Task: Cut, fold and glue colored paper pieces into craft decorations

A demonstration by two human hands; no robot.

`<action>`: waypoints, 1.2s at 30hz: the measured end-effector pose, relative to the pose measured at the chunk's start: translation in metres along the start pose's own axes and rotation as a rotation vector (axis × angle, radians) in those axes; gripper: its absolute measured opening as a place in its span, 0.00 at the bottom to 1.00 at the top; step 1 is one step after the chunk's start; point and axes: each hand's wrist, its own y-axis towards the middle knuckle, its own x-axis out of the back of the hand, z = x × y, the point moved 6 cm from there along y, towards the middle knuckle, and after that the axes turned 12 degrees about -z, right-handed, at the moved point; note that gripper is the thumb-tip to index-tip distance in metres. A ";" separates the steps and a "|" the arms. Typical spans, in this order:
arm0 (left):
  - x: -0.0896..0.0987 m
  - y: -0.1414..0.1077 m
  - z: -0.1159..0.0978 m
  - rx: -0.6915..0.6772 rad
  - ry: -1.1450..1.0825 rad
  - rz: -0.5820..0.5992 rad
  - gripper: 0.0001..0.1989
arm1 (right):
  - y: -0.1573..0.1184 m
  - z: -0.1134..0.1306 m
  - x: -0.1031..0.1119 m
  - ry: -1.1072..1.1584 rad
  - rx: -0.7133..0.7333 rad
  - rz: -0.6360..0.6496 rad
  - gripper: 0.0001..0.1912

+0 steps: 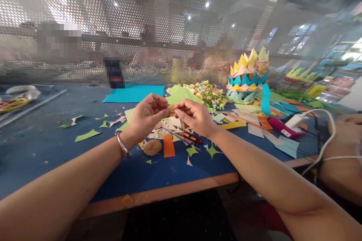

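Note:
My left hand (149,115), with a silver bangle at its wrist, pinches a small pale yellow piece of paper (171,109) between thumb and finger. My right hand (196,116) grips the same piece from the other side, so the fingertips nearly meet above the table. Fingers cover most of the piece, and its exact shape is hidden. Under the hands lie paper scraps, an orange paper rectangle (169,146), a round tan disc (152,147) and a dark red tool (190,136) whose kind I cannot make out. Green star-shaped offcuts (213,151) lie by my right forearm.
A tall stack of spiky paper rings (247,77) stands at the back right beside a pile of folded paper bits (207,94). Blue paper (135,93) lies behind my left hand. At right are a magenta power strip (287,128), a white cable and another person's arm (343,158).

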 end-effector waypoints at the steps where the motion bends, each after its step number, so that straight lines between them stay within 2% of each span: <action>1: 0.000 0.000 0.000 0.000 -0.003 -0.001 0.13 | 0.000 0.000 0.000 0.001 0.000 -0.001 0.08; 9: 0.002 -0.001 0.004 0.039 -0.029 -0.028 0.13 | 0.000 -0.003 -0.001 -0.021 -0.012 0.012 0.08; 23: 0.004 -0.001 0.013 0.229 -0.060 -0.116 0.13 | 0.002 -0.007 -0.005 -0.063 0.008 0.034 0.06; 36: 0.008 0.004 0.021 0.282 -0.050 -0.099 0.11 | 0.007 -0.008 -0.008 -0.113 0.008 0.055 0.04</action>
